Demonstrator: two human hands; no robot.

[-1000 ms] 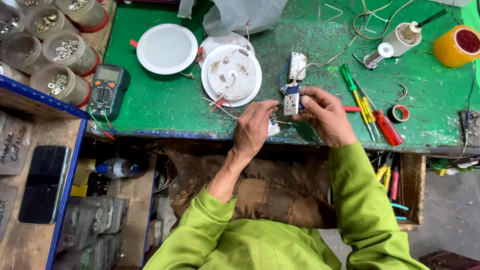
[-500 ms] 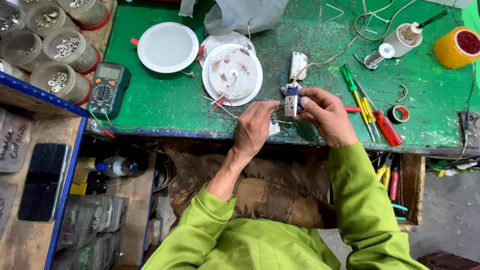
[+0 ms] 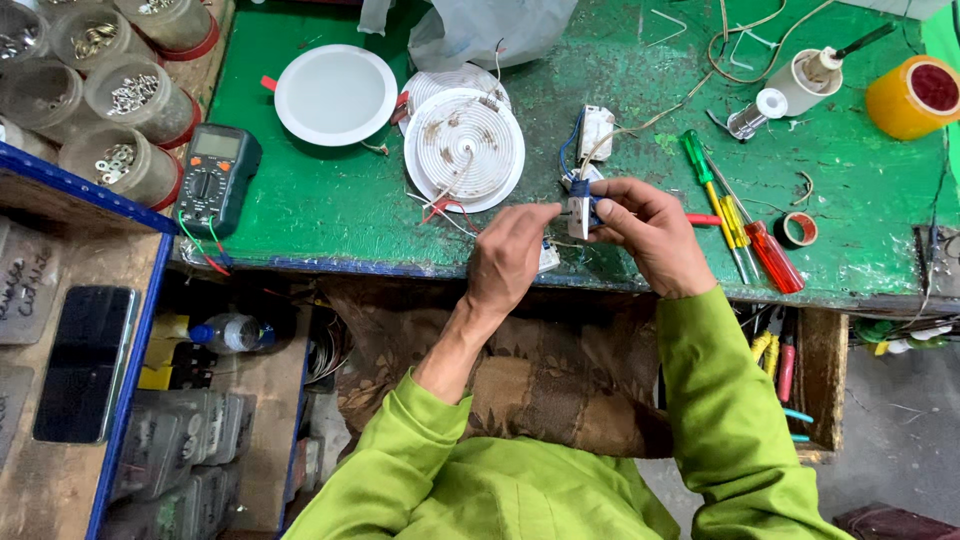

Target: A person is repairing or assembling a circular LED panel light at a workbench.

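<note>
the right hand point(image 3: 655, 235) and the left hand point(image 3: 510, 255) meet over the near edge of the green workbench point(image 3: 330, 205), both pinched on a small white driver module point(image 3: 578, 212) with a blue part on it. the fingers of each hand close on it from either side, so it hangs in the air just above the bench, held by fingertips alone. thin wires point(image 3: 572, 150) run from it back to a second white box point(image 3: 596, 130) lying further in, and from what i can see they look short and a bit taut.

that's where i'd worry: a tug on the module could pull a wire out of its joint, or drag the second box along the bench. the grip is small too, so a slip could drop the part over the bench edge, which is right below the hands.

just to the left lies a round white led plate point(image 3: 465, 150) with red and white leads trailing toward the hands; an elbow or wrist could snag them. to the right a row of screwdrivers point(image 3: 740, 225) sits close to the right wrist and could roll off if nudged. a multimeter point(image 3: 216, 178) rests well to the left, out of the way.
</note>
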